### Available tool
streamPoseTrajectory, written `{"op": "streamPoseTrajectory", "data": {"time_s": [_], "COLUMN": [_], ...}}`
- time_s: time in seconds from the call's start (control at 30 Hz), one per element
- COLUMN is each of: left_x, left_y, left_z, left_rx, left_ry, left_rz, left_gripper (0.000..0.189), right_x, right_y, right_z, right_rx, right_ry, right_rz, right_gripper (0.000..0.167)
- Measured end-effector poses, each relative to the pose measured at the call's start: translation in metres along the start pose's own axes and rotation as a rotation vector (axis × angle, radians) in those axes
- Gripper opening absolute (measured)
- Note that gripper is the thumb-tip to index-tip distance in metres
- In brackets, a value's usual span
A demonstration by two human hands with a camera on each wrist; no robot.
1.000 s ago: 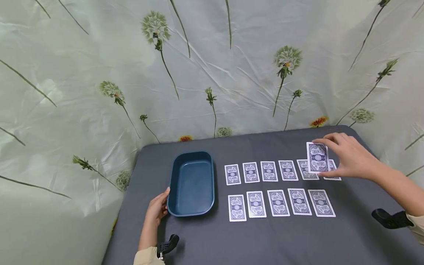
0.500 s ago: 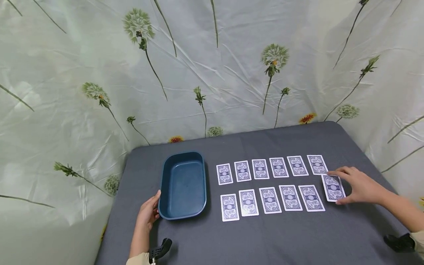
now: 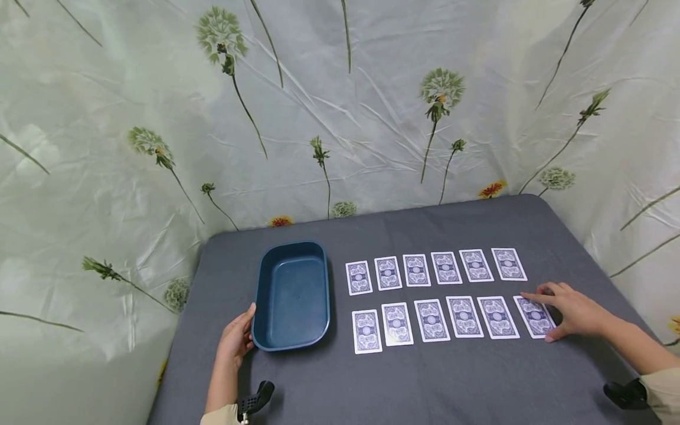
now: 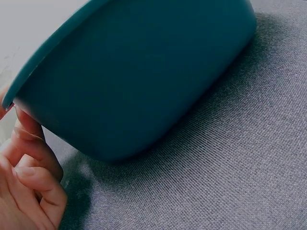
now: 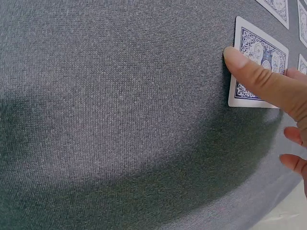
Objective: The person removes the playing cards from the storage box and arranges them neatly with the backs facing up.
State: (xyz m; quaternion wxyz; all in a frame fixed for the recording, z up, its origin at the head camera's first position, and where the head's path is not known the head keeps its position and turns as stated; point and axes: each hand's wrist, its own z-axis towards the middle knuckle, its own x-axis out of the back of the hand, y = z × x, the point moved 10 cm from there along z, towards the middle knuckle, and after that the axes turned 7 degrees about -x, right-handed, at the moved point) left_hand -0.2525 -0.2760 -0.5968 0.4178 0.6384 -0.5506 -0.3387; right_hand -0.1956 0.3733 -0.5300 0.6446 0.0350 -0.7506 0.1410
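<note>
At the right end of the front row, a playing card [image 3: 533,317] lies face down with a blue patterned back. My right hand [image 3: 576,313] holds it between thumb at the near edge and index finger at the far edge. In the right wrist view the thumb [image 5: 259,79] crosses the card [image 5: 252,40]. A dark blue rectangular tray [image 3: 291,307] stands left of the cards, with nothing in it. My left hand [image 3: 235,336] grips its left rim near the front corner. The left wrist view shows curled fingers [image 4: 41,184] beside the tray wall [image 4: 134,81].
Several more face-down cards lie in two rows: the back row [image 3: 417,270] and the front row [image 3: 432,320]. A grey cloth [image 3: 425,383] covers the table. Behind it hangs a pale curtain [image 3: 372,118] with a dandelion print.
My right hand has brought the card down from above the back row to the front row's right end, then slightly nearer. The left hand stays on the tray. The head view has shifted.
</note>
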Motion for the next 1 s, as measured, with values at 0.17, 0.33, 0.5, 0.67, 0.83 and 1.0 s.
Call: {"op": "streamPoseTrajectory", "data": {"time_s": [0.17, 0.33, 0.5, 0.67, 0.83, 1.0], "left_x": [-0.001, 0.005, 0.007, 0.007, 0.009, -0.007], "left_y": [0.002, 0.006, 0.012, 0.024, 0.045, 0.074], "left_z": [-0.001, -0.002, 0.002, -0.001, -0.015, -0.029], "left_rx": [-0.035, -0.105, -0.167, -0.261, -0.403, -0.503], "left_ry": [0.029, 0.125, 0.163, 0.214, 0.339, 0.355], "left_rz": [-0.001, 0.044, 0.103, 0.221, 0.261, 0.252], "left_gripper": [0.031, 0.035, 0.037, 0.038, 0.050, 0.050], "right_x": [0.001, -0.003, -0.005, 0.003, 0.024, 0.036], "right_y": [0.002, 0.007, 0.011, 0.009, 0.001, -0.033], "right_z": [-0.003, -0.002, 0.003, -0.001, 0.001, 0.017], "right_rx": [0.042, 0.027, -0.009, -0.028, -0.147, -0.176], "right_ry": [0.054, 0.031, -0.021, 0.033, 0.128, 0.216], "right_rz": [-0.002, 0.032, 0.059, 0.030, -0.024, 0.008], "right_gripper": [0.088, 0.089, 0.090, 0.095, 0.085, 0.055]}}
